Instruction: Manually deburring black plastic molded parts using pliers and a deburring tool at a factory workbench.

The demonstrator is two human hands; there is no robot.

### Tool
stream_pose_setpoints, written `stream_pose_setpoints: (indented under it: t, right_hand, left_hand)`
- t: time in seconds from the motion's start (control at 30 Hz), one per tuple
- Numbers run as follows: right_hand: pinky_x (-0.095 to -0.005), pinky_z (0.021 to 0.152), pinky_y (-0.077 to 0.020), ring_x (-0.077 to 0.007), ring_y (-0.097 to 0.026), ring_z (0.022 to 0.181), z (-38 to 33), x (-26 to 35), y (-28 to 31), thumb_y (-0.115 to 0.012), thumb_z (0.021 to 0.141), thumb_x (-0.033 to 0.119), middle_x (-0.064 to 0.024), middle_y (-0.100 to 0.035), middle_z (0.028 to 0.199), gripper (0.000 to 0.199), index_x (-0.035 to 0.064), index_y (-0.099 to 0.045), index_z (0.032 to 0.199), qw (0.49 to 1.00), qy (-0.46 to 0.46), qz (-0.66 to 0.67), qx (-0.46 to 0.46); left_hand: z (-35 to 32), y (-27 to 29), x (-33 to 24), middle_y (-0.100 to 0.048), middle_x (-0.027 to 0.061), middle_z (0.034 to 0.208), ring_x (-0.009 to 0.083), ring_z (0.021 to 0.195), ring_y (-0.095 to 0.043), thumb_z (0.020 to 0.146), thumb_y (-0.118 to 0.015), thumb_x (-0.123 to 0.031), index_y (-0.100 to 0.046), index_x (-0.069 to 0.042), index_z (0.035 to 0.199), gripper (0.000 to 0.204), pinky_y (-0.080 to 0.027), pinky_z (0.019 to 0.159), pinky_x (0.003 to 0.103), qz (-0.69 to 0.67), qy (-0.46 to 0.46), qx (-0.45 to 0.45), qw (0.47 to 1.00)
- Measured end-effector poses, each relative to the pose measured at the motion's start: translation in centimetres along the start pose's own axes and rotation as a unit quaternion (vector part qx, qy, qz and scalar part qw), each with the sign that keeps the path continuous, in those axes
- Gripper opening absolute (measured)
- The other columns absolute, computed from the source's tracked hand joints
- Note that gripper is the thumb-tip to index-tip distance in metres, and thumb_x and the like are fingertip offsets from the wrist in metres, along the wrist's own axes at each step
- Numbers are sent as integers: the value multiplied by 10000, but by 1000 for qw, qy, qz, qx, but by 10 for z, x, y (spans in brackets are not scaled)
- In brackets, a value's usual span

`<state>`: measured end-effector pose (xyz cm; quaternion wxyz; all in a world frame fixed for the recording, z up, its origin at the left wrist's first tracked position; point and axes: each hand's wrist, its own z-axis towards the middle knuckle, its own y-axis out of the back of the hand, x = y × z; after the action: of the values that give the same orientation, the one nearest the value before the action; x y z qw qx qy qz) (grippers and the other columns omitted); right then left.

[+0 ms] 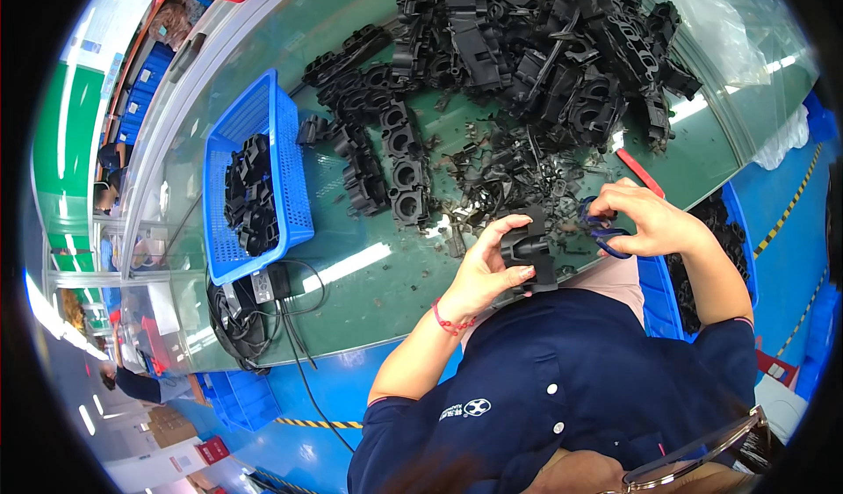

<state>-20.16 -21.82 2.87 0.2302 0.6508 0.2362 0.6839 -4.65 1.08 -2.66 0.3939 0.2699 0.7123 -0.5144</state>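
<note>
My left hand [479, 276] grips a black moulded plastic part [529, 250] near the table's front edge, thumb and fingers pressing on its left side. To the right, my right hand [648, 219] is closed around a dark blue-handled tool [608, 232], which looks like nippers; its jaws are hard to make out. The tool is apart from the held part. Just beyond both hands, small black plastic scraps [518, 173] lie scattered. A large heap of black moulded parts [474, 46] covers the far side, with a row of similar parts [406, 173] left of the scraps.
A blue basket [303, 187] with black parts stands on the green table [351, 296] at the left. Cables [241, 323] lie beside it. A red-handled tool [639, 172] rests right of the scraps. Below the table's right edge is a blue crate [660, 296] of black pieces.
</note>
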Motion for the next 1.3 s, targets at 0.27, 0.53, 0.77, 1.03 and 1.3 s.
stream_pose_setpoints:
  t: [0.27, 0.53, 0.77, 1.03, 1.3]
  right_hand:
    - [-354, 752, -368, -209, -510, 743, 6, 17, 8, -758, 617, 256, -19, -505, 782, 380, 92, -610, 927, 947, 115, -283, -103]
    - [-321, 727, -378, -135, -510, 728, 15, 30, 10, -698, 624, 231, 13, -474, 736, 301, 106, -613, 884, 873, 190, -423, -151]
    - [-313, 733, -391, -125, -504, 717, 25, 36, 18, -618, 671, 182, 17, -465, 725, 187, 95, -602, 836, 849, 238, -455, -121]
    - [-303, 749, -419, -122, -502, 731, 38, 50, 32, -589, 655, 173, 18, -465, 723, 139, 96, -572, 770, 833, 310, -457, -38]
    - [-306, 773, -437, -97, -525, 743, 43, 53, 36, -590, 703, 167, 36, -494, 767, 144, 103, -594, 832, 811, 343, -474, 4]
  left_hand:
    - [-2, -2, 2, -531, 107, 1191, 193, 941, -610, 778, -708, -29, -423, -77, 1280, 580, -567, 585, 287, -31, 40, -8, 999]
    - [-3, -4, -4, -540, 108, 1193, 180, 918, -614, 808, -681, -40, -433, -82, 1270, 526, -559, 573, 266, -27, 70, -13, 997]
    - [-1, -7, -12, -539, 96, 1187, 155, 917, -601, 809, -670, -17, -421, -60, 1279, 533, -557, 575, 255, 13, 100, 17, 995]
    - [5, -9, -32, -556, 46, 1162, 83, 923, -556, 825, -640, 4, -421, -65, 1285, 514, -510, 629, 214, 122, 141, 82, 979]
    - [11, -9, -41, -526, 72, 1206, 139, 1120, -498, 786, -646, 77, -438, -9, 1280, 543, -406, 984, 297, 108, 157, 127, 973]
